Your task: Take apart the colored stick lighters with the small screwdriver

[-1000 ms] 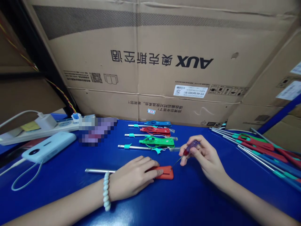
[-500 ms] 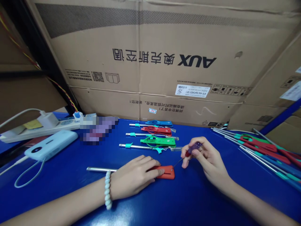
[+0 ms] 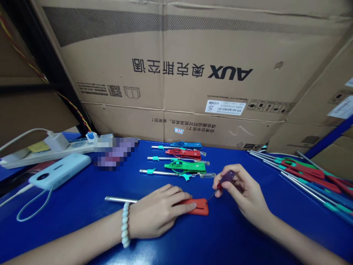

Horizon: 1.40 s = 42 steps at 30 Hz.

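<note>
Under the left hand [image 3: 158, 215] lies the red tool [image 3: 199, 207] on the table [image 3: 82, 206], fingers flat, pinning it; the right hand [image 3: 242, 191] pinches a small screwdriver [image 3: 224, 179], tip at the tool's end; best keep it pressed flat and the driver steady

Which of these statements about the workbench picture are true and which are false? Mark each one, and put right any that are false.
1. The left hand presses down on a red tool body lying on the blue table. True.
2. The right hand holds a yellow-handled hammer. False: it holds a small purple-handled screwdriver, tip at the red tool body.
3. A bead bracelet sits on the left wrist. True.
4. The three finished tools behind the hands are all green. False: one is blue, one red, one green.
5. A large cardboard box stands behind the table. True.
</note>
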{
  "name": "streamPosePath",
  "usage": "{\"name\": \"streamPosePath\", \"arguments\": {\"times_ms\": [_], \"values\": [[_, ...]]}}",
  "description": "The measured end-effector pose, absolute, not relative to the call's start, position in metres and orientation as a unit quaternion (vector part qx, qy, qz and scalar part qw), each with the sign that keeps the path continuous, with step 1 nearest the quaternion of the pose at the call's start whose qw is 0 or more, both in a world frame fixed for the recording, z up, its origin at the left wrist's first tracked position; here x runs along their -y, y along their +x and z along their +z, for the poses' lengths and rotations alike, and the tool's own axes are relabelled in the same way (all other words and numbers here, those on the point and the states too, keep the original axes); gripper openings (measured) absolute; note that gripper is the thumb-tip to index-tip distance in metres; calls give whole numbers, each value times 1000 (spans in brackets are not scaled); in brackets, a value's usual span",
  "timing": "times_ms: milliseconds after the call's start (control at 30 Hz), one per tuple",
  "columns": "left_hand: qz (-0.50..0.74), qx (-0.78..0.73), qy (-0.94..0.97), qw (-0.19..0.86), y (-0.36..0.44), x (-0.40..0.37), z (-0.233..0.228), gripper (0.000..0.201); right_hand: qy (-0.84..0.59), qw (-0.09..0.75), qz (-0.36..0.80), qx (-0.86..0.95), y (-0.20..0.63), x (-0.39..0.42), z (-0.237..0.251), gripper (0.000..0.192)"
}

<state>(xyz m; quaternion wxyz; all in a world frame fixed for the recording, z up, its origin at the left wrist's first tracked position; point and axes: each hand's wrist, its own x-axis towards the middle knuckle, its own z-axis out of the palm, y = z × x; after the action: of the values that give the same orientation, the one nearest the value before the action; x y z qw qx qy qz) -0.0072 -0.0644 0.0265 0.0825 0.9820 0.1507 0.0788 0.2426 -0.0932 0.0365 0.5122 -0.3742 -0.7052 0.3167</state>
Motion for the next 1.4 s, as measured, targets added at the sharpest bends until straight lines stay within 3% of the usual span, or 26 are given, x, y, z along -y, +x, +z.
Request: {"name": "streamPosePath", "arguments": {"times_ms": [167, 267, 433, 633, 833, 1000, 1167, 1333, 1400], "values": [[88, -141, 983, 81, -4, 74, 25, 69, -401, 498, 169, 750, 245, 100, 32, 42], [87, -147, 982, 78, -3, 76, 23, 69, -370, 442, 93, 812, 247, 105, 40, 39], [68, -152, 983, 77, -3, 75, 24, 69, -328, 387, 148, 849, 247, 108, 54, 42], [72, -156, 982, 78, -3, 75, 24, 72, -377, 396, 28, 837, 247, 105, 52, 29], [75, -154, 982, 79, -2, 75, 22, 72, -362, 372, 172, 837, 246, 108, 56, 33], [74, -158, 982, 77, -3, 75, 23, 72, -367, 368, -26, 854, 248, 109, 51, 41], [75, -155, 982, 80, -3, 75, 22, 71, -350, 349, 104, 863, 246, 109, 62, 43], [83, -156, 981, 80, -2, 75, 23, 70, -376, 392, 35, 839, 246, 107, 57, 21], [85, -155, 981, 80, -2, 75, 24, 70, -373, 386, 2, 844, 247, 108, 57, 21]]}}
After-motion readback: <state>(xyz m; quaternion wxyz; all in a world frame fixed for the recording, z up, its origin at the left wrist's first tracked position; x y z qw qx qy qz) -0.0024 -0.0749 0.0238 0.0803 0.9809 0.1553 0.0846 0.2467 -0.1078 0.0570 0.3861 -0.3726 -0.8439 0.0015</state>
